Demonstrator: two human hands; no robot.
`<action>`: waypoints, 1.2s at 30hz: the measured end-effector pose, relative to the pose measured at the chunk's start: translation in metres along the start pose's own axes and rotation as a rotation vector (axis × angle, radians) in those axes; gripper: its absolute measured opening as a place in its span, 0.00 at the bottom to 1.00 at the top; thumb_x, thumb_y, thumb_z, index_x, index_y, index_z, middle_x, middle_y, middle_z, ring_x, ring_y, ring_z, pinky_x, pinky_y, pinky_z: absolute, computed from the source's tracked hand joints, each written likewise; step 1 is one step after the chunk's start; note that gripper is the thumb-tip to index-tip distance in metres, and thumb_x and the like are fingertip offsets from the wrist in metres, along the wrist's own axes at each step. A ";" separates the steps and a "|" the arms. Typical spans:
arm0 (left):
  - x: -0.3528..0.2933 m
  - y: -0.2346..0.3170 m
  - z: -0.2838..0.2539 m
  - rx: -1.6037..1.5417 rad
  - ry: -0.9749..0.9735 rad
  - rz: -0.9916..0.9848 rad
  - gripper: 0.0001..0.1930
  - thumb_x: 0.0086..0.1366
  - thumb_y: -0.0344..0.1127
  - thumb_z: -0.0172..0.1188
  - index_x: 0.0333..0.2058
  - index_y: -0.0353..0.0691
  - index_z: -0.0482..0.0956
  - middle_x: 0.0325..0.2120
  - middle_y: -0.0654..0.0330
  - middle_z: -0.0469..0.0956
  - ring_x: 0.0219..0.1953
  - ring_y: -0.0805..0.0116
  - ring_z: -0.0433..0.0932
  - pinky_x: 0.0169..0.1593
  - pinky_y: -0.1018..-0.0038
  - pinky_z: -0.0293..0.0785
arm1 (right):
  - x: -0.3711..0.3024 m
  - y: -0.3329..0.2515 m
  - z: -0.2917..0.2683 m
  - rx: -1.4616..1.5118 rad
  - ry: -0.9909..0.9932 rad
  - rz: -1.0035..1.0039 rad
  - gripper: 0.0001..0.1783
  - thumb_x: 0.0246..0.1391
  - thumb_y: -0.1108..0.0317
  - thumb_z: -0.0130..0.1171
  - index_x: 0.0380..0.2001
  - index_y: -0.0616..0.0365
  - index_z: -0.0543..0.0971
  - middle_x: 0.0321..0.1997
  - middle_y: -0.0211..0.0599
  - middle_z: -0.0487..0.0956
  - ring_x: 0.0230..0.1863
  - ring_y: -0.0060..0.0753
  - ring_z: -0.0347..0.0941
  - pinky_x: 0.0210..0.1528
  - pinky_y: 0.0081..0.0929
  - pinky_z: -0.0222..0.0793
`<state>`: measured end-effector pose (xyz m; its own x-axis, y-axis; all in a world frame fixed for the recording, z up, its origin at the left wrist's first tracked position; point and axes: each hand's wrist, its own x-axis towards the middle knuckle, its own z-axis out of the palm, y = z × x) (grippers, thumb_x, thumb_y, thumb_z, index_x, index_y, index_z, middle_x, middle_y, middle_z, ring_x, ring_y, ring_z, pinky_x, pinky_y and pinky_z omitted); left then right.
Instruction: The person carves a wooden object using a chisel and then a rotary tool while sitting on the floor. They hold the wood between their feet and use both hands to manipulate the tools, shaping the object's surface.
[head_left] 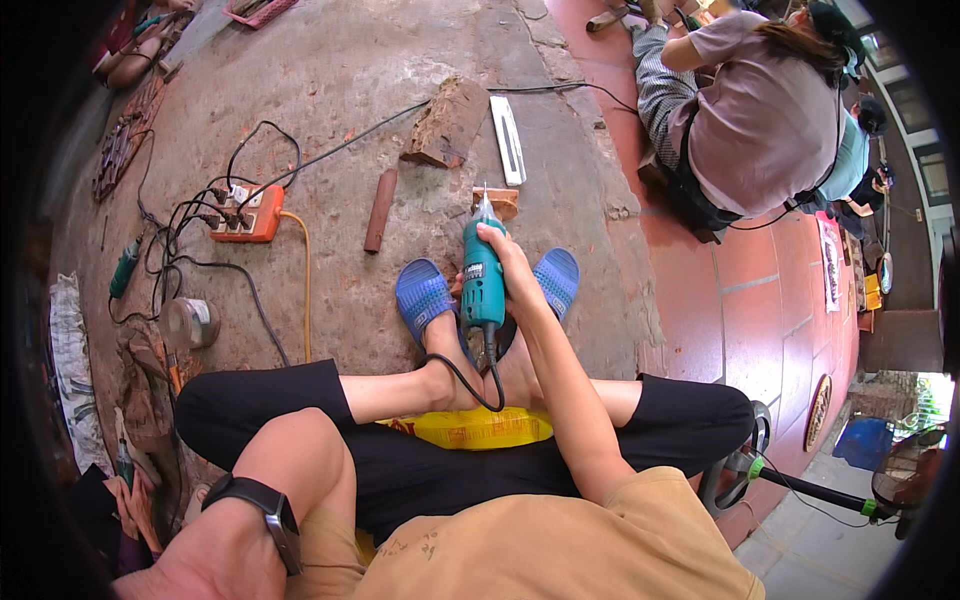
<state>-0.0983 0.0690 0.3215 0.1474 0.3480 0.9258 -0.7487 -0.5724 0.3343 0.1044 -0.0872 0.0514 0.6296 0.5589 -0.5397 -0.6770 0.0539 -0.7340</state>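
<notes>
My right hand [512,262] is wrapped round a teal handheld rotary grinder [484,265], held upright between my feet with its thin metal tip pointing away from me. The tip overlaps a small reddish-brown wooden block [500,204] on the floor; whether they touch I cannot tell. A black cord loops down from the grinder's rear end over my ankles. My left arm is bent sharply, with a black watch [270,515] on the wrist. My left hand [190,560] is raised at the lower left, cut off by the picture's edge, its fingers out of sight.
Ahead lie a rough wood chunk [447,122], a dark brown bar [380,210] and a slotted white strip [508,140]. An orange power strip [250,215] with tangled cords and a roll of tape [190,322] stand left. A person [760,110] sits at right; another's hand [135,510] shows lower left.
</notes>
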 end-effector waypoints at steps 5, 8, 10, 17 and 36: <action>-0.058 -0.065 0.040 0.166 -0.062 -0.552 0.16 0.68 0.37 0.56 0.47 0.29 0.77 0.37 0.57 0.79 0.37 0.71 0.77 0.40 0.77 0.73 | -0.002 0.000 -0.009 0.000 0.016 -0.027 0.30 0.55 0.49 0.60 0.45 0.65 0.65 0.28 0.46 0.75 0.23 0.40 0.79 0.25 0.37 0.81; -0.125 -0.104 0.059 0.276 -0.333 -0.868 0.15 0.68 0.37 0.56 0.47 0.30 0.77 0.37 0.57 0.79 0.37 0.71 0.77 0.40 0.77 0.73 | -0.002 -0.002 0.006 -0.008 0.019 -0.017 0.30 0.55 0.48 0.61 0.45 0.65 0.66 0.27 0.45 0.75 0.23 0.40 0.79 0.26 0.37 0.81; -0.186 -0.130 0.067 0.328 -0.526 -0.994 0.15 0.68 0.37 0.56 0.46 0.30 0.77 0.37 0.57 0.79 0.37 0.72 0.77 0.41 0.77 0.73 | -0.004 -0.003 0.007 -0.010 0.024 -0.005 0.30 0.55 0.48 0.61 0.45 0.64 0.66 0.27 0.45 0.76 0.24 0.41 0.79 0.27 0.38 0.81; -0.293 -0.131 0.072 0.383 -0.890 -1.147 0.14 0.68 0.37 0.56 0.46 0.32 0.78 0.37 0.58 0.79 0.37 0.72 0.77 0.41 0.77 0.73 | -0.005 -0.007 0.005 -0.003 0.002 0.001 0.31 0.56 0.50 0.60 0.46 0.66 0.64 0.27 0.48 0.76 0.23 0.42 0.79 0.25 0.40 0.81; -0.112 -0.112 0.115 0.258 -0.386 -0.725 0.12 0.70 0.37 0.56 0.44 0.36 0.79 0.37 0.60 0.79 0.38 0.73 0.77 0.41 0.78 0.73 | -0.001 0.002 0.004 0.091 0.062 -0.008 0.20 0.55 0.55 0.61 0.40 0.58 0.70 0.25 0.32 0.72 0.20 0.26 0.72 0.21 0.27 0.72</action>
<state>0.0440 0.0087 0.2009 0.7766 0.4428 0.4480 -0.2218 -0.4735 0.8524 0.1013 -0.0845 0.0515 0.6557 0.5063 -0.5601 -0.7017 0.1348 -0.6996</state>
